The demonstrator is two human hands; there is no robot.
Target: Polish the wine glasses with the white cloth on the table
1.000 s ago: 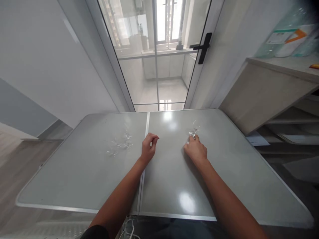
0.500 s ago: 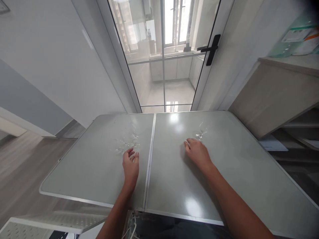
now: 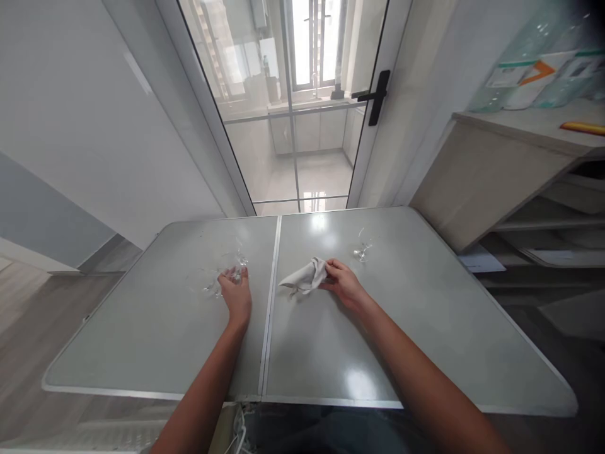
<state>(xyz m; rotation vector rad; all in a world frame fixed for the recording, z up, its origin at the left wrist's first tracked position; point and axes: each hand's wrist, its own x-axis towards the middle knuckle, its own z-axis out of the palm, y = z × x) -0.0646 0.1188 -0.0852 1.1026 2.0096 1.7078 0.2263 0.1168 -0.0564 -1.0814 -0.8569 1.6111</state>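
My left hand [image 3: 236,295] reaches into a small group of clear stemmed glasses [image 3: 202,282] on the left half of the table. Its thumb and fingers close around one clear glass [image 3: 231,272], which they partly hide. The see-through outlines make the exact shapes hard to tell. A light grey cloth [image 3: 305,276] hangs crumpled from my right hand [image 3: 345,280], pinched by one end just above the table, right of the centre seam. Beyond that hand another clear stemmed glass [image 3: 362,249] rests on the table.
The grey-green folding table [image 3: 321,359] has a metal rim and a centre seam. Behind it stands a glass door with a black handle [image 3: 375,98]. A wooden shelf unit [image 3: 496,170] with plastic bottles [image 3: 524,75] on top is close to the right edge.
My left hand has moved forward and closed around a glass. My right hand has lifted the cloth into view and shifted left. The whole view has turned slightly right.
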